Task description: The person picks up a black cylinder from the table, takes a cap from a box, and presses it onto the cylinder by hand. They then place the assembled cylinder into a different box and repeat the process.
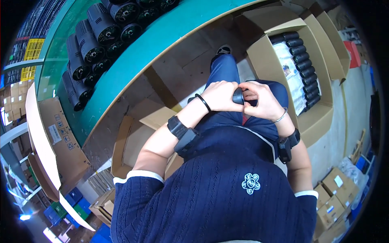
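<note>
Black and rounded, the small piece (238, 96) sits over my lap (221, 118), at the centre of the dial. My left hand (219, 96) has its thumb and fingers closed around it; my right hand (262, 101) curls in from three o'clock, fingers bent, and I can't tell whether they pinch the piece or only brush it. To do this well, I'd let the left grip firmly and leave the fine work to the right fingertips, wrists low and steady. Black cylinders (90, 43) are piled at ten o'clock on the green table (162, 45); a row of dark tubes (306, 65) lies in the open box (264, 56) at two.
</note>
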